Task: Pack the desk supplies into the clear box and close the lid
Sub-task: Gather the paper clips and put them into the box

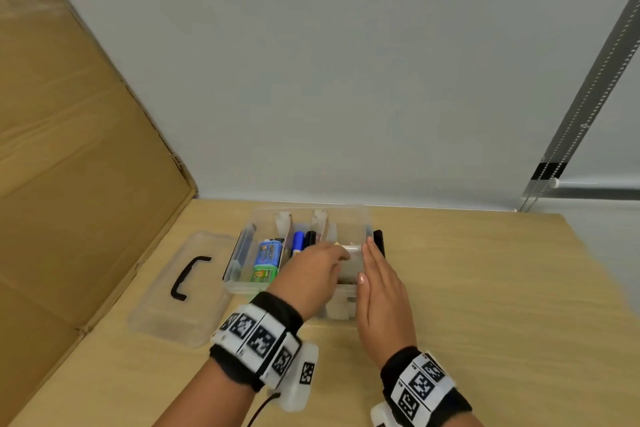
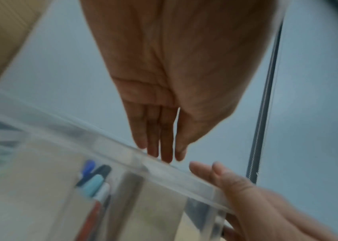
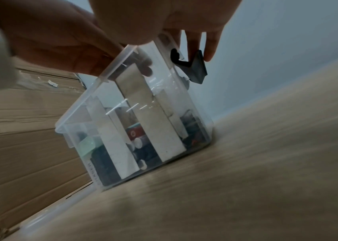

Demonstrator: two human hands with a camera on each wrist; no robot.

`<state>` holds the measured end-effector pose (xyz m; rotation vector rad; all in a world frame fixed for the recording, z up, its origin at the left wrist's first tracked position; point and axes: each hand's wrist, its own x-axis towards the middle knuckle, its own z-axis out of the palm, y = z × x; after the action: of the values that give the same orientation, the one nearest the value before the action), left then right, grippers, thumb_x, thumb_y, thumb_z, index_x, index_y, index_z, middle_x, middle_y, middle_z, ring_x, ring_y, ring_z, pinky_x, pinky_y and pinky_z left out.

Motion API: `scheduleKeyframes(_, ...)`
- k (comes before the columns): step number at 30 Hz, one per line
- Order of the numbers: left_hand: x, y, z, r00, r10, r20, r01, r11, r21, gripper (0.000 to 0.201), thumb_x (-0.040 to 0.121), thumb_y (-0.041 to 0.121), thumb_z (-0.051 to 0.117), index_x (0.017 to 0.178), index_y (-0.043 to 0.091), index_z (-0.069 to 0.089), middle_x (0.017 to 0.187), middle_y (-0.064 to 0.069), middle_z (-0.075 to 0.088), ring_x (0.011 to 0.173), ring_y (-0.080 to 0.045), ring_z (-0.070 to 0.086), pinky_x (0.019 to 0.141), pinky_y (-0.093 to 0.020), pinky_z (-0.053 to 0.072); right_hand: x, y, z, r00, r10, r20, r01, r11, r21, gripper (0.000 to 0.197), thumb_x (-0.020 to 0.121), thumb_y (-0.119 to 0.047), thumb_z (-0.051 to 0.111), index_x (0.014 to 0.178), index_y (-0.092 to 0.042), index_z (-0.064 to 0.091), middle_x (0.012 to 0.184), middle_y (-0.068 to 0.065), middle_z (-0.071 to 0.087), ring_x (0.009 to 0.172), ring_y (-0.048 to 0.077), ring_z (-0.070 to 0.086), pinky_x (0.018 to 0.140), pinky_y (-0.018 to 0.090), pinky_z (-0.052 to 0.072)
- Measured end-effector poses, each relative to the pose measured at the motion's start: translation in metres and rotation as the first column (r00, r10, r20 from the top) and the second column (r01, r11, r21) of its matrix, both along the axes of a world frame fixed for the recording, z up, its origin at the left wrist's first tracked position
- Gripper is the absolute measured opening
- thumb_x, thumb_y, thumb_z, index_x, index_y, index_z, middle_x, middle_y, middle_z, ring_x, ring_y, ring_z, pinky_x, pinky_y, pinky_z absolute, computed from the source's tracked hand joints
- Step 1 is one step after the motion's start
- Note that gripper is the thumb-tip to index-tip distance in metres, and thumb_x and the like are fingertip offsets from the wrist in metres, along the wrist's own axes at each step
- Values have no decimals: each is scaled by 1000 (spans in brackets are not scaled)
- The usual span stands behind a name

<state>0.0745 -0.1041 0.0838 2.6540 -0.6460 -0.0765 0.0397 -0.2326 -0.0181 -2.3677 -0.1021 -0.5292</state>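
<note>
My left hand (image 1: 311, 274) pinches something pale inside the box (image 1: 242, 282); right hand (image 1: 377, 284) flat, steadying. Lid (image 1: 166, 308) off; blur risks misdrop.

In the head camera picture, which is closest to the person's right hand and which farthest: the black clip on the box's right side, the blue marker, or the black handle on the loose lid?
From the right hand:
1. Black clip, on the clear box's right wall, just beyond the fingertips.
2. Blue marker, in the middle compartment, to the left.
3. Black handle, on the lid lying left of the box.

Left hand (image 1: 311, 274) curled, right hand (image 1: 377, 284) flat.
</note>
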Motion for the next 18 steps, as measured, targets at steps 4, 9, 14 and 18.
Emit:
scheduleKeyframes(4,-29,56,0,982,122,146,-93,977,-192,32,97,22,45,127,27,51,128,13,49,118,-4,44,100,-19,36,0,-3,1,1000,-3,-1,3,1000,5,52,99,-40,14,148,-27,29,157,-15,17,142,3,21,116,31,24)
scheduleKeyframes(9,-30,144,-23,915,368,163,-329,918,-223,33,92,19,54,125,21,54,122,0,53,114,-16,49,96,-31,41,-4,0,15,995,-88,-40,85,994,-72,53,98,-35,16,144,-17,36,151,-2,35,141,19,26,117,40,25)
scheduleKeyframes(14,-19,214,-53,819,572,-45,-572,808,-142,38,92,27,55,128,17,50,121,-5,50,114,-21,49,93,-32,39,-18,52,53,991,-51,125,63,993,-96,42,96,-22,36,137,-14,42,146,1,38,138,20,27,117,38,24)
scheduleKeyframes(18,-7,254,-69,706,696,-130,-686,718,123,60,92,38,51,143,12,33,145,-13,36,131,-33,36,106,-47,34,-27,128,66,952,248,180,-195,943,-270,42,89,-21,44,130,-16,44,147,5,34,137,23,30,116,36,25)
